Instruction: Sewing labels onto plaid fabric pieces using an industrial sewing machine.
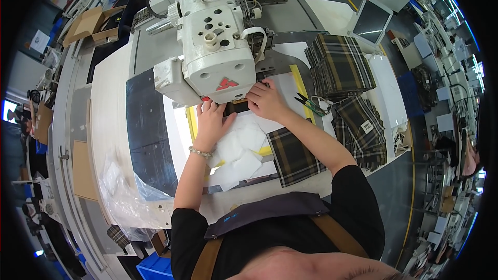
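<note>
Under the head of a large white sewing machine (220, 65) lies a small dark piece of cloth (239, 107), partly hidden by the machine. My left hand (210, 123) rests flat at its left side, fingers stretched toward the machine head and thumb apart. On the other side, my right hand (268, 102) lies with its fingers spread against the cloth's right edge; some fingertips are hidden below the head. Several white backing sheets (241, 148) overlap just in front of my hands. Beneath my right forearm sits a dark plaid fabric panel (292, 155).
A tall stack of plaid pieces (342, 65) stands right, with looser plaid pieces (359, 127) nearer me. Green-handled thread snips (311, 106) lie beside the yellow-edged frame (299, 84). Clear plastic (122, 189) is bunched at left; a small screen (372, 19) stands back right.
</note>
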The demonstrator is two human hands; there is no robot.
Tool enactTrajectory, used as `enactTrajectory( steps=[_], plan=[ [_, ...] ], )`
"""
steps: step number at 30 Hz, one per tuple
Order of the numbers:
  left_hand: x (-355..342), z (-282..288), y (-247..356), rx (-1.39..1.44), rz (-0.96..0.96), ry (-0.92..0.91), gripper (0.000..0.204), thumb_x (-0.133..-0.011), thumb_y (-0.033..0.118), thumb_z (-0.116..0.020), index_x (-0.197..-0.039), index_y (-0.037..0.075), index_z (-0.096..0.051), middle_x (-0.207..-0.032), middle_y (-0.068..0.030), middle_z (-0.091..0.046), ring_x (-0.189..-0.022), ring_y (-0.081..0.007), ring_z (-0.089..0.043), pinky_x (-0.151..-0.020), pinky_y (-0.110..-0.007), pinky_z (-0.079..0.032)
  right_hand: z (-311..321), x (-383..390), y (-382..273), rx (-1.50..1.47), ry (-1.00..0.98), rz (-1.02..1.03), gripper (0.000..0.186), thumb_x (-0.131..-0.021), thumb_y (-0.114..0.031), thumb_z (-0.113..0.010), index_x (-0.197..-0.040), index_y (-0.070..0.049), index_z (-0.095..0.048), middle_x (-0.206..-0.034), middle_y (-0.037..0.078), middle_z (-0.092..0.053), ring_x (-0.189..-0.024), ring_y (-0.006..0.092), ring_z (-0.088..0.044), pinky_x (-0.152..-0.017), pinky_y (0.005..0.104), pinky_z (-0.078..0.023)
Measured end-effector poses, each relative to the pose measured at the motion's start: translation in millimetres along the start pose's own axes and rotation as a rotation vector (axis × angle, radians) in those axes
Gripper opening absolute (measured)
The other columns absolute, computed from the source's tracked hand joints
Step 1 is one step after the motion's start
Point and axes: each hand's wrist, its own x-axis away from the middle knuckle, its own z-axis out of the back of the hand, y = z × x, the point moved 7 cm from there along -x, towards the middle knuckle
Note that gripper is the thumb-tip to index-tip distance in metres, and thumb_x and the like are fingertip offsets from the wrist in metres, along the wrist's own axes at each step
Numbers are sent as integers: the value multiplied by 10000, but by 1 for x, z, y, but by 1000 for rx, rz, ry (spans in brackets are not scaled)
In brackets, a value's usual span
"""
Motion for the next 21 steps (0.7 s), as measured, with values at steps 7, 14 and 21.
enactTrajectory(
  steps=[7,14,21],
  plan=[
    [-1,-1,-1,14,12,-19,476,-823,357,-677,-1164,29,-632,-1158,-124,-604,-1159,-300,-490,-1004,-485,-320,4,-4,-1,-34,17,5,84,-728,-108,-657,-812,-99,-651,-889,20,-645,-914,181,-605,-925,408,-374],
    [1,-2,1,8,23,-8,481,-821,348,-675,-1184,35,-627,-1213,-126,-591,-1193,-303,-483,-1034,-486,-321,4,9,7,-15,-81,27,213,-771,-159,-640,-971,-108,-687,-1069,-7,-664,-1066,171,-567,-990,445,-346],
    [20,15,-16,-36,104,-88,476,-822,307,-684,-1218,50,-624,-1232,-92,-600,-1221,-248,-500,-1051,-457,-324,10,28,-11,-56,-243,147,423,-799,-169,-639,-1220,-129,-634,-1294,7,-603,-1169,188,-537,-1013,405,-365]
  ],
)
